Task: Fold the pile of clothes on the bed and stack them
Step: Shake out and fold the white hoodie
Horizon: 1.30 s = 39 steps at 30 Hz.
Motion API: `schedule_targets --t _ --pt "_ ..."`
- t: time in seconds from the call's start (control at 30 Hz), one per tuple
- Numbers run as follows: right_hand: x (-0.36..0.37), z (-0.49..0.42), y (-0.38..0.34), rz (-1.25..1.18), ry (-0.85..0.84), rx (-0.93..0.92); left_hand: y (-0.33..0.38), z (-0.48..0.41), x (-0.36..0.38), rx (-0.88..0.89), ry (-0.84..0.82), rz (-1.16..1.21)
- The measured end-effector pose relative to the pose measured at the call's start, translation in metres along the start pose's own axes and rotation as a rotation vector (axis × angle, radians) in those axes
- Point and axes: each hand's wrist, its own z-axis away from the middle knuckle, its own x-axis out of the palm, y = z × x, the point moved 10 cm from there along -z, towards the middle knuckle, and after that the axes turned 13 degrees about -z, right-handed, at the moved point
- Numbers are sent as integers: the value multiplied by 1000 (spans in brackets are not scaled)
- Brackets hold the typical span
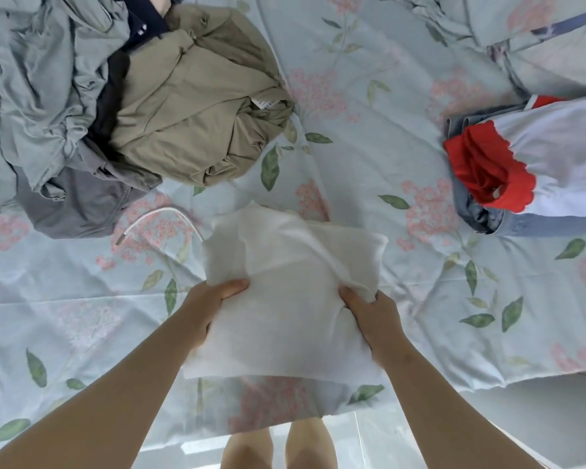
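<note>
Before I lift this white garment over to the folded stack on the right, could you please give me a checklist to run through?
1. Grip of the left hand on the white garment: ok, its fingers curl round the left edge.
2. Grip of the right hand: ok, it pinches the right edge.
3. Fold tidy: not ok, the drawstring trails out to the left on the bedsheet.
4. Way to the folded stack free: ok, only bare sheet lies between.
5. Top of the stack level: cannot tell, it runs out of frame.
</note>
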Motion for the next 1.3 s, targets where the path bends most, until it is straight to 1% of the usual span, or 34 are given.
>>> schedule_targets --t 0.13,0.2,0.4,0.53,0.67,0.77,0.87,0.93,0.97,1.0,1.03,1.07,1.1,1.13,1.17,1.2,1.27,1.3 --pt "-33 27 -34 -101 26 -92 33 38 19 92 -25 -2" --pt "-56 37 -50 -144 35 -109 52 57 39 126 -38 -16" --pt "-159 42 -98 -192 120 -161 106 98 132 208 -63 -47" --pt "-244 29 -146 -184 132 -212 145 118 218 249 -86 11" --pt "-328 4 -216 -118 147 -298 195 138 310 294 -115 82" --pt "-380 -16 -274 -117 161 -390 238 144 371 335 -148 122" --pt "-417 -39 -327 -49 215 -487 277 142 412 363 -126 181" --pt "-437 -61 -352 52 291 -544 297 136 430 408 -60 219" --pt "-443 -73 -359 150 345 -542 301 130 435 423 22 160" --pt "-445 -86 -361 279 397 -512 301 123 438 426 133 11" --pt "-443 -100 -358 422 430 -476 300 116 440 433 252 -218" --pt "-434 -113 -352 567 421 -457 297 110 445 442 351 -482" --pt "-419 -126 -342 696 364 -449 294 103 454 469 407 -728" --pt "-400 -140 -328 795 281 -445 292 98 468 524 431 -932" --pt "-383 -152 -310 865 209 -428 291 92 486 605 417 -1092" --pt "-373 -162 -293 909 176 -404 288 86 506 682 359 -1225" --pt "-371 -179 -266 931 192 -353 273 68 537 743 229 -1413" --pt "-373 -186 -255 932 206 -341 266 58 543 746 212 -1461"
